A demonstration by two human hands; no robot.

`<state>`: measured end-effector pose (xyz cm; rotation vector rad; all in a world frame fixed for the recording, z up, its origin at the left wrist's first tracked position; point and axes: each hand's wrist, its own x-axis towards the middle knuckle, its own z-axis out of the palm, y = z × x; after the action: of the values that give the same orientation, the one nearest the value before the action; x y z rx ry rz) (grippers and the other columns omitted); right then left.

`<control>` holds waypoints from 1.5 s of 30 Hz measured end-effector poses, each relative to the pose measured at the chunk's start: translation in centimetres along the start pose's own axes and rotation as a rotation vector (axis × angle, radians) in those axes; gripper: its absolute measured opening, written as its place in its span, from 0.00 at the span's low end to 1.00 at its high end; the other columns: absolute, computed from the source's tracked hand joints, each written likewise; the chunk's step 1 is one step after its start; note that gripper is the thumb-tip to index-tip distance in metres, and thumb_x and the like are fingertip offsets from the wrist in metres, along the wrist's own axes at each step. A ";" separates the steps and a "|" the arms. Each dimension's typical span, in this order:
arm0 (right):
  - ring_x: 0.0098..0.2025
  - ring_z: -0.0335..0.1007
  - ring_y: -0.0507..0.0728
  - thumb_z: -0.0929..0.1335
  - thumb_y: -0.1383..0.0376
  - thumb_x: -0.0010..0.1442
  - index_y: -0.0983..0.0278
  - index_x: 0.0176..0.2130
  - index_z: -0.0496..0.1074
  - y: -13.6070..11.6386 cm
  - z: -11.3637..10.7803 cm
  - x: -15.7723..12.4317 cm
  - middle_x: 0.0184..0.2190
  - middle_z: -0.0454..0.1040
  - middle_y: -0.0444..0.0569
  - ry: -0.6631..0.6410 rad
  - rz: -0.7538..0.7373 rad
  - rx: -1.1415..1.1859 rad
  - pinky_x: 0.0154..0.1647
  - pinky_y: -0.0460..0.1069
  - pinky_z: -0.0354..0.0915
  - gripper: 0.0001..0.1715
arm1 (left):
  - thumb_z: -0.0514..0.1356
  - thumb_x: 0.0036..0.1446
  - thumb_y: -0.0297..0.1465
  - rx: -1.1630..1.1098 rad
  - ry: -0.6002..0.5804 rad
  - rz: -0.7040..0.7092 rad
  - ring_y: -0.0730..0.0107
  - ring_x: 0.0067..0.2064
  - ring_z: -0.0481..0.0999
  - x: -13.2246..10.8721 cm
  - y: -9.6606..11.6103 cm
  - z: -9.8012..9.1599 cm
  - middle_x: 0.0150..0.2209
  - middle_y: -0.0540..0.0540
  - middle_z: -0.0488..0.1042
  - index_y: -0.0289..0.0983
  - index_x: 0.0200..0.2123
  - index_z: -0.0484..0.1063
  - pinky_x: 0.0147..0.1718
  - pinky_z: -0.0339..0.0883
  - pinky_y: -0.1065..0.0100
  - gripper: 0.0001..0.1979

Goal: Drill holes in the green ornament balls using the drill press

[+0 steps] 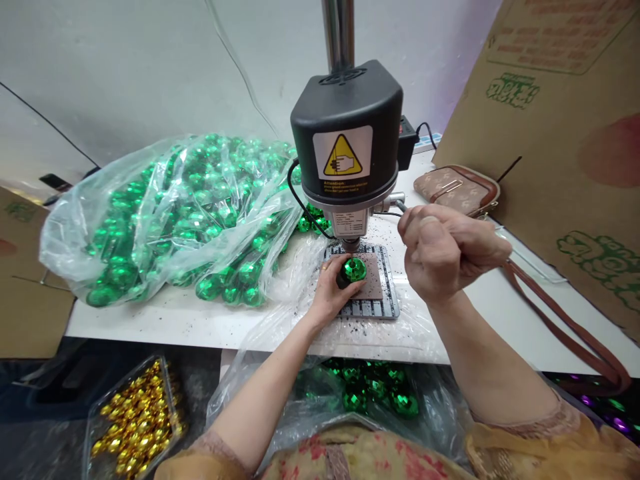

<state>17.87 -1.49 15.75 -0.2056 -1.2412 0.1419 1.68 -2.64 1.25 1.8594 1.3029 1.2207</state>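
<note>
A small black bench drill (347, 133) stands on a white table (165, 320). Under its bit, on the ribbed metal base (373, 308), sits one faceted green ball (354, 270). My left hand (330, 290) is closed round that ball and holds it on the base. My right hand (443, 250) is wrapped in a fist round the drill's metal feed lever (400, 205), to the right of the drill head.
A big clear plastic bag of green balls (175, 213) lies left of the drill. A second bag of green balls (373, 390) rests near my lap. A tray of gold pieces (135, 417) is lower left. A brown purse (457, 189) and cardboard (565, 133) stand right.
</note>
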 end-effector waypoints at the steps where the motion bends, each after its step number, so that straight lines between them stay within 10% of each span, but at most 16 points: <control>1: 0.16 0.44 0.46 0.68 0.67 0.63 0.63 0.20 0.46 0.0 0.0 -0.1 0.15 0.46 0.38 0.004 -0.001 -0.007 0.18 0.49 0.46 0.30 | 0.73 0.55 0.36 -0.002 -0.001 0.000 0.49 0.63 0.72 0.0 0.0 0.0 0.58 0.39 0.77 0.42 0.58 0.73 0.64 0.63 0.47 0.28; 18: 0.15 0.43 0.45 0.67 0.74 0.58 0.62 0.20 0.44 0.8 -0.7 -1.5 0.15 0.47 0.37 -0.042 -0.123 0.023 0.18 0.48 0.51 0.29 | 0.72 0.57 0.35 -0.010 0.007 0.032 0.50 0.63 0.73 -0.2 0.0 0.0 0.58 0.39 0.76 0.42 0.59 0.73 0.64 0.64 0.47 0.27; 33: 0.16 0.48 0.50 0.72 0.60 0.63 0.59 0.19 0.58 -0.7 1.2 4.2 0.14 0.52 0.39 0.033 0.277 0.026 0.20 0.53 0.46 0.27 | 0.76 0.50 0.44 -0.083 -0.022 0.012 0.48 0.59 0.76 -3.6 1.0 -1.1 0.53 0.40 0.78 0.41 0.51 0.73 0.58 0.70 0.50 0.29; 36: 0.17 0.48 0.49 0.73 0.59 0.63 0.60 0.18 0.57 -0.7 1.1 3.9 0.14 0.52 0.39 0.039 0.267 0.035 0.20 0.53 0.46 0.29 | 0.68 0.60 0.43 -0.071 0.072 0.114 0.53 0.61 0.75 -4.1 1.2 -2.1 0.56 0.40 0.77 0.42 0.51 0.71 0.60 0.69 0.52 0.20; 39: 0.17 0.49 0.49 0.72 0.60 0.63 0.60 0.18 0.57 -0.8 1.1 3.8 0.15 0.52 0.39 0.052 0.266 0.041 0.20 0.53 0.45 0.29 | 0.57 0.69 0.34 0.024 0.235 0.126 0.58 0.55 0.78 -1.5 0.7 -3.4 0.51 0.42 0.79 0.42 0.48 0.71 0.58 0.70 0.54 0.07; 45: 0.17 0.50 0.49 0.72 0.60 0.64 0.60 0.18 0.58 -0.9 0.9 3.9 0.14 0.53 0.41 0.029 0.262 0.004 0.19 0.53 0.47 0.29 | 0.56 0.57 0.19 0.272 0.288 -0.044 0.53 0.49 0.77 8.6 -3.0 -5.6 0.41 0.42 0.78 0.41 0.38 0.74 0.56 0.69 0.52 0.12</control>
<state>18.24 -1.48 19.85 -0.3661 -1.1813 0.3665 -3.65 6.11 4.25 1.8738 1.7309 1.3843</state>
